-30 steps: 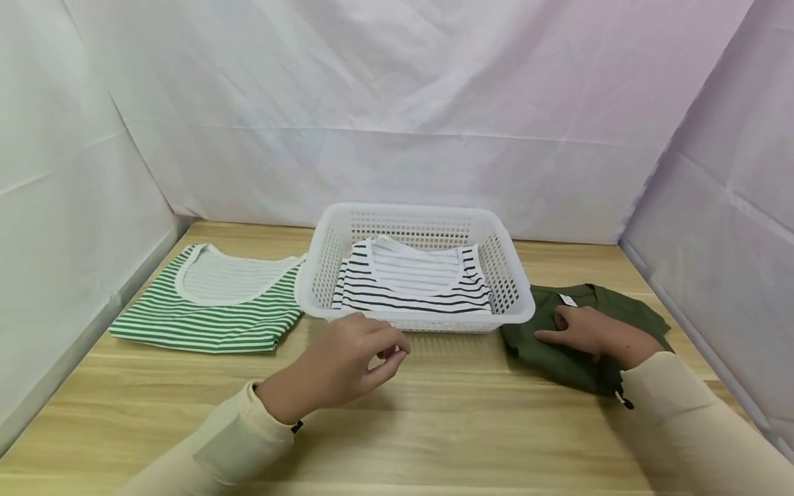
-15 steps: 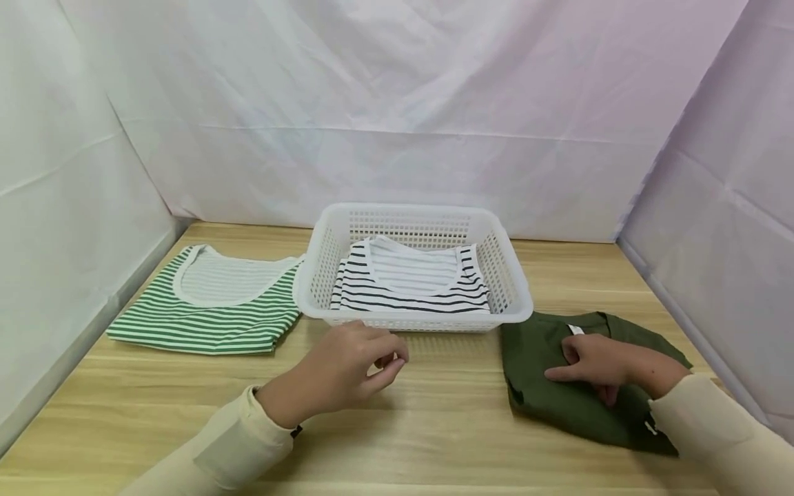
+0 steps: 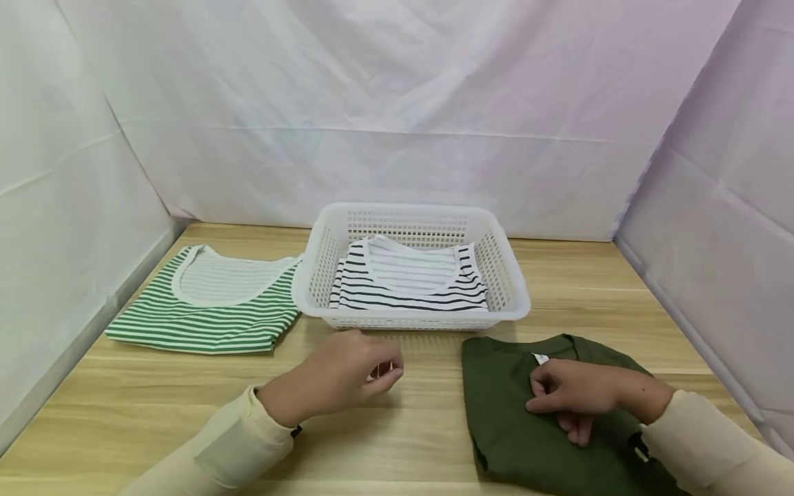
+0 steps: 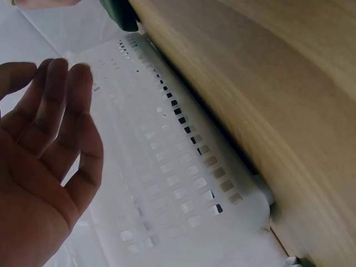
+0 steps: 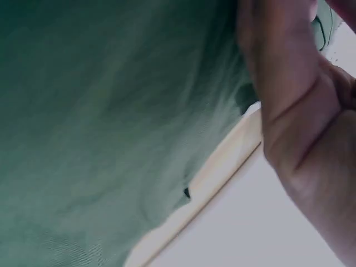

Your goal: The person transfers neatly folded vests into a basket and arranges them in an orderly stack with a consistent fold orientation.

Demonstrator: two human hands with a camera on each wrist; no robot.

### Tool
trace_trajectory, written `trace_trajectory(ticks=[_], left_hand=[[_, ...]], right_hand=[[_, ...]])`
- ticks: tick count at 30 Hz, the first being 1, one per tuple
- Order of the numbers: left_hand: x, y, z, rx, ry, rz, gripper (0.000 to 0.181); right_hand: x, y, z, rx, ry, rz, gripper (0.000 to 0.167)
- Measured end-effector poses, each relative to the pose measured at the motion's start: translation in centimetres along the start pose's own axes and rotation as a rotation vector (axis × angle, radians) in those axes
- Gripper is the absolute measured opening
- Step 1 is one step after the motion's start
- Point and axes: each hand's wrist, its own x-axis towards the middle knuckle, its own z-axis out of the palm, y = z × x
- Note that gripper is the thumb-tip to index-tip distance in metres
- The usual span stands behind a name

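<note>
A folded dark green shirt point(image 3: 515, 427) with a white neck label lies at the front right of the table. My right hand point(image 3: 583, 393) is on it just below the label, thumb and forefinger curled at the cloth; the fingertips' grip is partly hidden. In the right wrist view the green cloth point(image 5: 111, 128) fills the left side beside the fingers. My left hand point(image 3: 338, 375) hovers in front of the basket with loosely curled fingers and holds nothing. The left wrist view shows its bare palm and fingers point(image 4: 80, 111).
A white plastic basket point(image 3: 409, 315) stands at the back middle, with a folded black-and-white striped shirt point(image 3: 397, 297) inside. Left of it, close to its rim, lies a folded green-and-white striped shirt point(image 3: 205, 327). White cloth walls point(image 3: 384, 165) enclose the wooden table point(image 3: 397, 455).
My right hand and the dark green shirt have moved together toward me and then leftward, away from the basket's right side. My left hand has barely moved.
</note>
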Motion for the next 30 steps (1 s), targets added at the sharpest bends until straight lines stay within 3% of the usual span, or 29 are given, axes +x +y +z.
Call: trace_trajectory(ticks=[8, 12, 19, 23, 30], left_hand=[[-0.3, -0.1, 0.3, -0.059, -0.264, -0.164, 0.014], [-0.8, -0.4, 0.7, -0.082, -0.356, -0.210, 0.013], [-1.2, -1.1, 0.8, -0.080, -0.383, -0.272, 0.015], [-1.2, -1.5, 0.6, -0.059, -0.368, -0.298, 0.016], [-1.3, -1.4, 0.3, 0.021, -0.347, -0.353, 0.026]], right_hand=[[1.0, -1.3, 1.5, 0.144, -0.113, -0.095, 0.033], [2.1, -2.4, 2.5, 0.185, -0.130, -0.134, 0.032], [3.5, -4.1, 4.4, 0.226, -0.113, -0.178, 0.029], [4.2, -5.0, 5.3, 0.209, -0.102, -0.186, 0.029], [6.0, -6.9, 6.7, 0.200, -0.151, -0.210, 0.027]])
